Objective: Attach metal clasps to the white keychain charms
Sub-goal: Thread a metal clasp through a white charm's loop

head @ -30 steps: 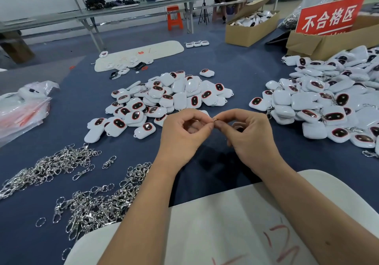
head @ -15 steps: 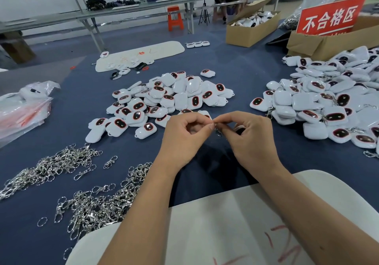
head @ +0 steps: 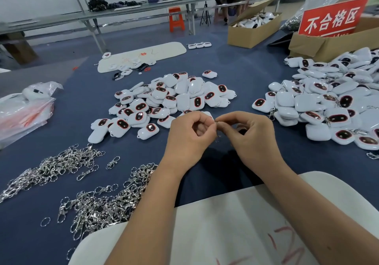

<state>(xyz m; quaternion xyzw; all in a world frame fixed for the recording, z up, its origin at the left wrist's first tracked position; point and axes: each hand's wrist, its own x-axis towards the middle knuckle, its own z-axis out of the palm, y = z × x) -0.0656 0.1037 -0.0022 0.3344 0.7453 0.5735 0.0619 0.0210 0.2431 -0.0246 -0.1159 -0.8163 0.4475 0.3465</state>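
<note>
My left hand (head: 189, 137) and my right hand (head: 253, 137) meet fingertip to fingertip above the blue table. Between them they pinch a small metal clasp (head: 217, 131), whose ring sits at the fingertips while the hook hangs down. A white charm with a dark oval (head: 242, 130) is tucked in my right palm, mostly hidden. A heap of white charms (head: 170, 98) lies just beyond my hands. A second, larger heap of charms (head: 332, 100) with clasps showing spreads at the right. Loose metal clasps (head: 98, 205) are piled at the near left.
A white board (head: 225, 230) with red marks lies under my forearms. A clear plastic bag (head: 22, 111) sits at the left edge. Cardboard boxes (head: 252, 31) and a red sign (head: 332, 19) stand at the back right. Another white board (head: 143, 55) lies farther back.
My hands have stayed together and dropped slightly. The clasp, first held level between the fingertips, now dangles below them.
</note>
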